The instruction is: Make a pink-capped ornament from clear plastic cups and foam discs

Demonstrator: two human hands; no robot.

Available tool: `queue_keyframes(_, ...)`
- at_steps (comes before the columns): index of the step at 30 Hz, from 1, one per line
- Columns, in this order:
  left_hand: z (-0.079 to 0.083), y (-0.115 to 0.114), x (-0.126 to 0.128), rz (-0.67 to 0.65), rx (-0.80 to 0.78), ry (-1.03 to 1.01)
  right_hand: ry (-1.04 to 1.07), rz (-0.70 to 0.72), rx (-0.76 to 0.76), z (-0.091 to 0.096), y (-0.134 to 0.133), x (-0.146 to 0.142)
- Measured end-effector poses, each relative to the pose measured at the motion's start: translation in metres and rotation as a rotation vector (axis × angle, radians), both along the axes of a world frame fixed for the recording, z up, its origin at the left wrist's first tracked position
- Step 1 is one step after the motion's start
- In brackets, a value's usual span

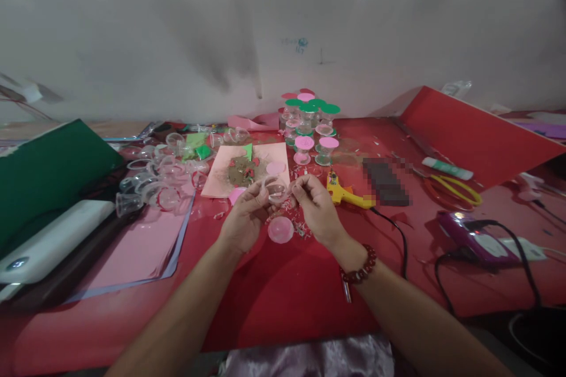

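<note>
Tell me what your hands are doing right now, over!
Left hand and right hand both pinching one clear cup over the red table. Pink round piece lying just under it. Yellow glue gun close beside right hand.

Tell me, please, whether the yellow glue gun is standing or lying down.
Lying down: the yellow glue gun rests flat on the red table.

Red table [274,306]. Bears green sheet [48,165] at ten o'clock, clear cups [154,179] at eleven, capped jars [309,121] at twelve, glue gun [345,191] at one, scissors [455,188] at two, pink disc [280,230] at centre.
</note>
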State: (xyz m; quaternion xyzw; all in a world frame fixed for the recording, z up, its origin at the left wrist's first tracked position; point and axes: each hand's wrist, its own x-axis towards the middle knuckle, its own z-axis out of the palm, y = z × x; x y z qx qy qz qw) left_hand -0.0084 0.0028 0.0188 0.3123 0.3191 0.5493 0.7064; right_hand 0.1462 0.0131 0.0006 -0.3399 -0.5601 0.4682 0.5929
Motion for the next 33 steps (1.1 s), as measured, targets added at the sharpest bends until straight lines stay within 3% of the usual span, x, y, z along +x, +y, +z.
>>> queue_keyframes(7,-0.001,0.002,-0.001,0.027,-0.001,-0.014,0.214,-0.089,-0.105,0.006,0.007,0.008)
queue_keyframes(13,-0.005,0.005,-0.003,0.048,0.038,-0.031,0.022,-0.049,-0.134,0.002,0.005,0.005)
queue_keyframes(22,-0.003,0.004,-0.002,0.047,-0.018,-0.094,-0.433,-0.172,0.411,0.004,-0.004,0.004)
queue_keyframes(28,0.0,0.003,-0.001,0.044,-0.059,-0.075,-0.543,-0.209,0.573,-0.001,-0.005,0.006)
queue_keyframes(33,-0.005,0.003,-0.002,0.02,-0.053,-0.08,-0.837,-0.214,0.719,-0.008,-0.003,0.014)
